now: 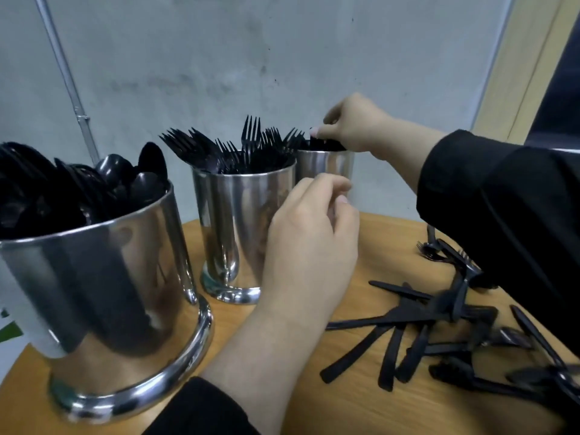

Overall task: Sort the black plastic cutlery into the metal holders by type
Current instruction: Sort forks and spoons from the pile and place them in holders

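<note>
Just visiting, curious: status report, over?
Right hand pinching black plastic cutlery at far metal holder. Left hand empty, loosely curled. Loose black cutlery pile unsorted.

The spoons (94, 183), the forks (238, 149) and the loose cutlery (423, 324) are all plain glossy black. The three holders, near (103, 293), middle (238, 221) and far (326, 164), are mirror-bright silver metal, throwing back dark and tan reflections. The worktop (376, 246) is warm honey-orange wood with a faint grain. Both sleeves, left (201, 409) and right (502, 215), are black. The wall (219, 58) is mottled pale grey, crossed by a silver-grey pipe (66, 73); a pale wooden strip (527, 58) stands at its right edge
</note>
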Motion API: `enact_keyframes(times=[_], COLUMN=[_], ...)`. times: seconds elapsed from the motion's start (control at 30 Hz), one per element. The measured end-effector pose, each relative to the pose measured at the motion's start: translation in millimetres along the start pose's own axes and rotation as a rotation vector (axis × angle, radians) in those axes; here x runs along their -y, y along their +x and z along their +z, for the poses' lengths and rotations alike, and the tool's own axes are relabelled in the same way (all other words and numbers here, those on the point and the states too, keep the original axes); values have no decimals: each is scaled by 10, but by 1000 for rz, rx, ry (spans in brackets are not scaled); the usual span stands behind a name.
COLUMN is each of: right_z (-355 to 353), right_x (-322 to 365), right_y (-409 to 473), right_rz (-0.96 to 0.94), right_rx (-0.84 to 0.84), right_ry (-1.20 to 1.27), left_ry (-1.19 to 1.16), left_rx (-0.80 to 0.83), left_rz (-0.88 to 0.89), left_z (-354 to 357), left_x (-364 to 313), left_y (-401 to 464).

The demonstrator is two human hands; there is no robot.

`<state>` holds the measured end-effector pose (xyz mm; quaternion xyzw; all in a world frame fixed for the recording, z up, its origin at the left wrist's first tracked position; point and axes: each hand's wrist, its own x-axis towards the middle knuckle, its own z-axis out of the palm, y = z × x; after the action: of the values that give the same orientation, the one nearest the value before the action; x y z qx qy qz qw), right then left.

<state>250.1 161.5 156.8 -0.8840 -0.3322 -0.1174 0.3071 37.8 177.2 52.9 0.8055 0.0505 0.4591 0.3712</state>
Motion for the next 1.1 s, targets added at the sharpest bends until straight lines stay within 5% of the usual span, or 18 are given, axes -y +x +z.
enact_keyframes(times=[0.27,0.47,0.57,0.73,0.93,1.1], right_z=[-372,-598,-676,-786,-781,-728], right_x=[-273,-912,-1166,-1346,-1346,-1380], right_y=[-998,-2513,-2984,-3413,-3635,-3616], right_rz=[-57,46,79,41,23,-11], right_rx=[-303,-71,-31,18,185,149], right_ry=[14,-190,-241,-274,-295,-340], left_ry=[85,324,357,372,303,278], left_rx=[288,874,1009,1028,810,742], left_rz=[-27,14,40,56,67,84], left_z=[136,367,432,486,484,463], left_x=[-50,-99,-145,-196,-308,-348], left_y=[-129,-388,-485,-564,-601,-608])
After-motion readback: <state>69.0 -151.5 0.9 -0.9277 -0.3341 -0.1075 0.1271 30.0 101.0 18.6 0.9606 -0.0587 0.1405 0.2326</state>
